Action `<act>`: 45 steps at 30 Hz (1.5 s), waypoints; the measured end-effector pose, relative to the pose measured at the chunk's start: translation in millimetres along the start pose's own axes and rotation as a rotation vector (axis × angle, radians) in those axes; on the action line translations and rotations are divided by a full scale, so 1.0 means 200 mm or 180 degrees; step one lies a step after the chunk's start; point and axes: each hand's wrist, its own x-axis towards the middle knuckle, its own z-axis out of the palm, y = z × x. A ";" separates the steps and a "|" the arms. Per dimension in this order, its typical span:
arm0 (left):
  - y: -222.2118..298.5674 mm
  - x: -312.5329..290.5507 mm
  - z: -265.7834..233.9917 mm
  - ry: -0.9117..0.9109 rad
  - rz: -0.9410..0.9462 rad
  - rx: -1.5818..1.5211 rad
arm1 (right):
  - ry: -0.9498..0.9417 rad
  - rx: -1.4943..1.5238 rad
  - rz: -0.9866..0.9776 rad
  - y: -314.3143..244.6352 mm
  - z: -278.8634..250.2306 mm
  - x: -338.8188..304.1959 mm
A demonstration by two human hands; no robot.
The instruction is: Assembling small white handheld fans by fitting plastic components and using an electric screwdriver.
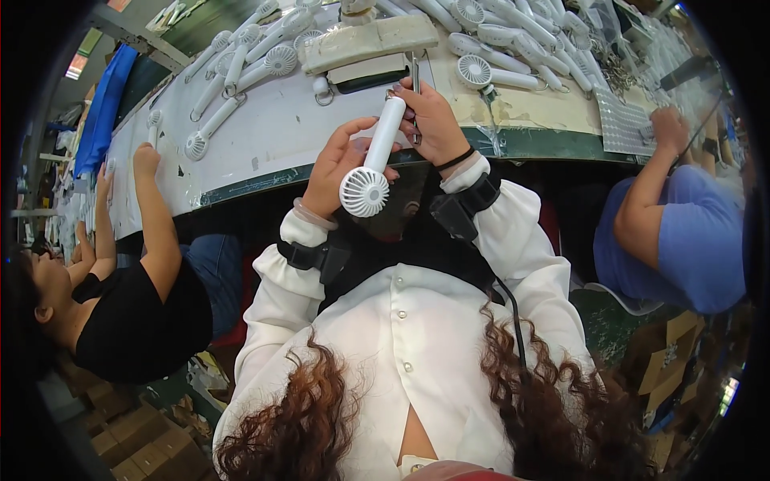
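Observation:
Over the table's near edge, my left hand (329, 172) is closed around a white handheld fan (387, 132). Its round grille head hangs down toward me, and the handle slants up and to the right. At the handle's far end, the fingertips of my right hand (439, 124) pinch around a small loop or fitting, mostly hidden. A slim silver metal tool (415, 76) stands upright in that same hand, its exact kind unclear. Just beyond my hands lie a black flat pad (369, 74) and a long whitish block (373, 42).
Several white handheld fans (281, 61) lie at the far left, and a heap of more fans (521, 36) fills the back right. A person in black (136, 313) sits at left, another in blue (682, 232) at right. Cardboard boxes (140, 437) stand on the floor.

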 end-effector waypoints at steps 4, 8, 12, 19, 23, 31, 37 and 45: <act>0.05 0.03 -0.01 -0.0015 -0.0664 -0.0485 | -0.0083 -0.0567 -0.0302 0.02 0.01 0.01; 0.03 0.03 -0.02 -0.0073 -0.0472 0.0593 | -0.0158 -0.1089 -0.0335 -0.01 0.05 0.00; 0.07 0.02 -0.06 0.0091 -0.0316 0.1172 | -0.0388 -0.1987 -0.0523 -0.02 -0.07 0.02; 0.11 0.00 -0.14 0.0563 -0.0248 0.2083 | -0.0502 -0.3974 -0.1702 0.02 -0.14 -0.04; 0.13 0.00 -0.15 0.0822 -0.0160 0.2784 | -0.0398 -0.4604 -0.2170 0.04 -0.11 -0.08; 0.13 0.02 -0.13 0.1050 0.0075 0.4397 | -0.0362 -0.4829 -0.2380 0.08 -0.07 -0.09; 0.12 0.02 -0.12 0.1044 0.0454 0.5038 | -0.0379 -0.4954 -0.2162 0.06 -0.03 -0.11; 0.12 0.07 -0.12 0.1104 0.0708 0.3516 | -0.0950 -0.4049 -0.2080 0.05 -0.05 -0.08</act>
